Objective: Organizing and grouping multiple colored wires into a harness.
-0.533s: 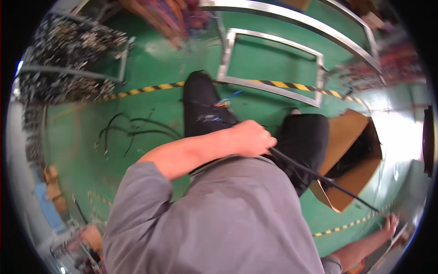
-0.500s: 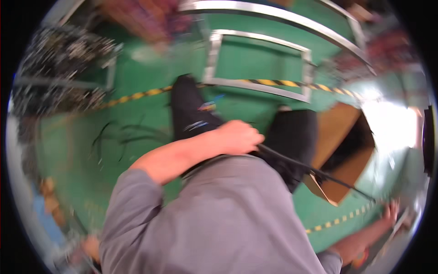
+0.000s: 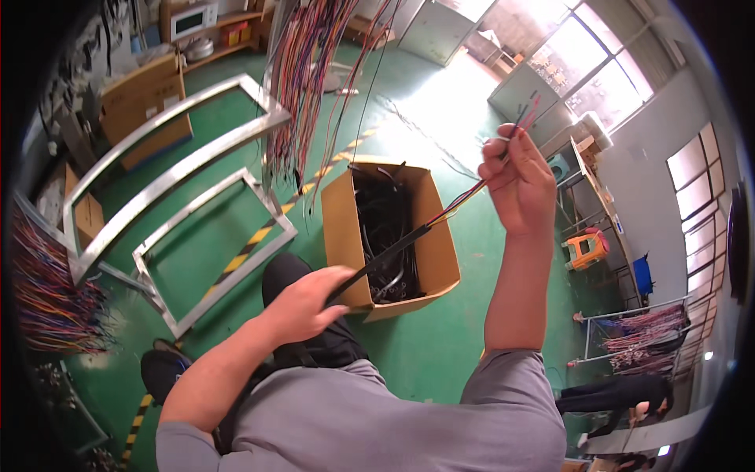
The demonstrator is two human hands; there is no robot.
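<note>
A black cable sleeve (image 3: 389, 253) runs slantwise across my front, with thin coloured wires (image 3: 460, 203) coming out of its upper end. My left hand (image 3: 308, 303) is closed round the sleeve's lower part, above my lap. Raised at the upper right, my right hand (image 3: 519, 177) pinches the coloured wires, whose loose tips stick up past its fingers. Below the stretched sleeve stands an open cardboard box (image 3: 340, 236) holding a tangle of black tubes or cables (image 3: 384, 212).
A metal frame rack (image 3: 212, 153) stands on the left, with bundles of coloured wires (image 3: 303, 86) hanging from it. Yellow-black tape (image 3: 244, 259) marks the green floor. At right are an orange stool (image 3: 586, 250), a wire rack (image 3: 641, 334) and another person (image 3: 621, 397).
My view has turned to the right. My right hand has come up from low at the far right and now grips the wires. My left hand still holds the sleeve.
</note>
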